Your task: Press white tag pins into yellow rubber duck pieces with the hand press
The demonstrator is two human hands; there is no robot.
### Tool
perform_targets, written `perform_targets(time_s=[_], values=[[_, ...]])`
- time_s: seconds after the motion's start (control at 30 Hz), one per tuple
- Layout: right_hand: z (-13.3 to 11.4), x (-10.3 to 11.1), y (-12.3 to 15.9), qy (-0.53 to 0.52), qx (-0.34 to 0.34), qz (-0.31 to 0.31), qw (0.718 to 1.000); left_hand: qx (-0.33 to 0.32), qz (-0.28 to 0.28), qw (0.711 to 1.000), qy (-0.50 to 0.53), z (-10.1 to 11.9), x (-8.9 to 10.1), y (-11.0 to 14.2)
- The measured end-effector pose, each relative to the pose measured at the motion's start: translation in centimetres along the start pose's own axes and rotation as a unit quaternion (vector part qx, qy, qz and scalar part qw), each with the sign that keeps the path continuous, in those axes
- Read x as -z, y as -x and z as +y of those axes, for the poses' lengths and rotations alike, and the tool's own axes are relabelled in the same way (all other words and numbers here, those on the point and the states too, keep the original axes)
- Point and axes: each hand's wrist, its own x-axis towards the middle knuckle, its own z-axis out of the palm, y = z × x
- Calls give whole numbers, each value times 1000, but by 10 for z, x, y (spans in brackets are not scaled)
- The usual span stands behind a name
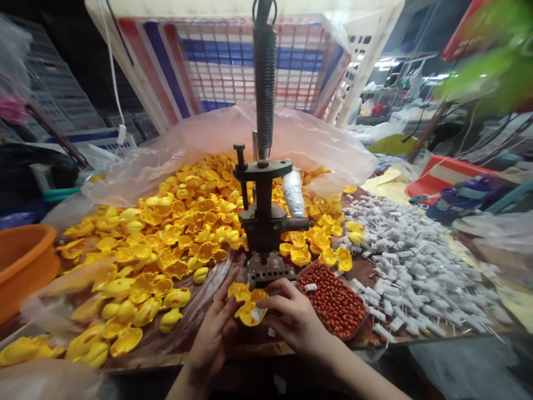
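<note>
the left hand [219,322] is curled, thumb and fingers closed on the side of an opened yellow shell [250,312], over the middle of the near edge of the worktop [254,338]. the right hand [293,311] is half open, fingers bent to a white piece [257,314] inside; whether it pinches that piece, i can't tell. a loose fingertip hold could let the shell tip and drop the piece off the near edge. the right wrist, close beside the tray of red-brown beads [333,303], could knock it and spill them. the press [264,222] just beyond could pinch fingers if lowered now.
</note>
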Motion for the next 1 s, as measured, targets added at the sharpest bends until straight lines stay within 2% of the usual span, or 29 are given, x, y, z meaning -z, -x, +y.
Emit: perform_targets(time_s=[0.1,0.17,0.27,0.33,0.37,0.43,0.5,0.57,0.77,0.87,1.0], values=[[2,-6,2,27,-11,52,998,-87,12,994,-60,-13,-8,1],[2,-3,4,32,-10,45,998,-125,11,983,-131,-17,-11,2],[5,16,5,45,-14,-7,999,-157,15,961,-229,-16,-9,-1],[14,37,6,112,-48,-3,993,-165,22,956,-243,-15,-6,-4],[21,48,6,165,-80,6,983,-165,30,957,-236,-15,-5,-5],[37,66,5,281,-158,6,947,-166,53,962,-211,-16,-3,-8],[52,77,5,368,-218,-30,904,-161,78,967,-182,-18,-3,-9],[63,79,5,409,-239,-71,878,-147,98,971,-160,-19,-4,-11],[66,72,8,417,-248,-108,867,-56,78,995,-34,-11,-3,-13],[65,75,9,421,-249,-127,863,-40,100,994,27,-7,-3,-12],[64,82,8,409,-243,-98,874,-24,101,992,69,-6,-5,-10]])
